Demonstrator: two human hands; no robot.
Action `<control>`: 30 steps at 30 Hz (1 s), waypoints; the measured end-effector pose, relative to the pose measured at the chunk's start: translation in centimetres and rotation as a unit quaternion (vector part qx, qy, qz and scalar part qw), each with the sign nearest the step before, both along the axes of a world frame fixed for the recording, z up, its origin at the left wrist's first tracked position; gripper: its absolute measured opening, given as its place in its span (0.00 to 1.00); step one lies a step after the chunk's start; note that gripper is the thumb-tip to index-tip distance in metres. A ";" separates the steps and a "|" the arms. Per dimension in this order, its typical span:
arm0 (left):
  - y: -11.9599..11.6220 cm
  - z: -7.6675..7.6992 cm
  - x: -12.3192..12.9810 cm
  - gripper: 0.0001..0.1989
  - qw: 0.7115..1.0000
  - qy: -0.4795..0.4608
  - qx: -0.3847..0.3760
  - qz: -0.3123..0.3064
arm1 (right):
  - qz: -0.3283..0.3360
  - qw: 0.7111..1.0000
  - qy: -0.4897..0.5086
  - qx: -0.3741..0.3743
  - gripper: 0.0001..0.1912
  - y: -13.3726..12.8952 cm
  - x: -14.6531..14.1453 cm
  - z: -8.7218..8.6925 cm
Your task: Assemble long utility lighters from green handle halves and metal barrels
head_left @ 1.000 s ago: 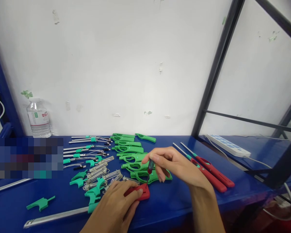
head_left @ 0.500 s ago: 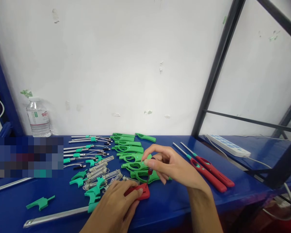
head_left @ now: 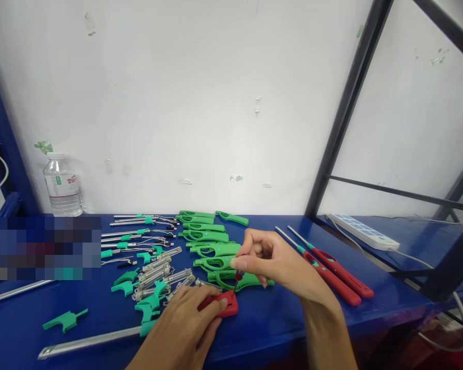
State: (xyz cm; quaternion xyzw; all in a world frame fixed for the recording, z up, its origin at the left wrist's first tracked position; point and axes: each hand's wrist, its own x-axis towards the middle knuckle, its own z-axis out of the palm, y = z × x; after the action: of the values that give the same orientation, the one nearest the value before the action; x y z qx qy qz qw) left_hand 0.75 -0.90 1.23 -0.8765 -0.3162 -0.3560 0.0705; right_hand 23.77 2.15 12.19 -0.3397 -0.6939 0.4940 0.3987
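One red handle (head_left: 231, 308), likely light, stiff and best gripped by its sides, lies beneath the left hand (head_left: 193, 314), which clasps it, while the right hand (head_left: 269, 258) pinches the screwdriver (head_left: 238, 276) set against it.

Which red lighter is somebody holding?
The front red lighter, under the left hand; the other two red lighters lie side by side, untouched.
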 end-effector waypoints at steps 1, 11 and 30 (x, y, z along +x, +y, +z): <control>0.0 0.0 0.0 0.15 1.000 -0.001 0.000 -0.001 | -0.009 1.000 0.005 -0.003 0.25 -0.1 -0.1 0.0; 0.1 0.2 0.1 0.14 1.000 0.008 -0.008 0.001 | 0.029 0.999 -0.016 0.025 0.19 -0.2 -0.1 0.2; -0.1 0.3 0.1 0.15 1.000 0.014 -0.015 0.005 | -0.013 1.000 -0.013 0.001 0.28 -0.4 -0.7 0.3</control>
State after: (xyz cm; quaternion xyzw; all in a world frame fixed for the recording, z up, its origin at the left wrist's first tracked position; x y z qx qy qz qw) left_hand 0.85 -1.03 1.50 -0.8806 -0.3250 -0.3389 0.0636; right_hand 23.06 1.78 12.53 -0.3547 -0.6953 0.4833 0.3965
